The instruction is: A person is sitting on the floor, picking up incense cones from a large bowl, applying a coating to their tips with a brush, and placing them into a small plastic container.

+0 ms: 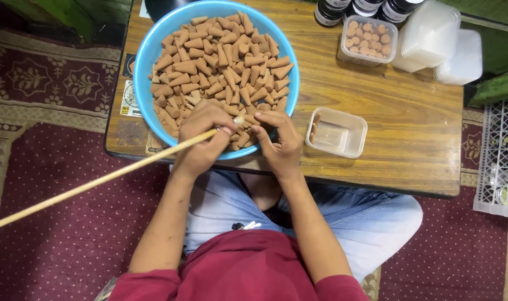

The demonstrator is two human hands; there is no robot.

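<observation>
Cones [220,61] piled high in the blue basin [148,56] on the table [404,128], so a nudge could spill some imo. Left hand [201,139] grips a long stick [98,181] w/ its far end swinging free; right hand [279,142] pinches a cone near the edge.

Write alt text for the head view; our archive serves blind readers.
A seated person's left hand and right hand pick at brown cones in a blue bowl on a low wooden table, the left also holding a long stick. Clear plastic containers sit nearby.
</observation>
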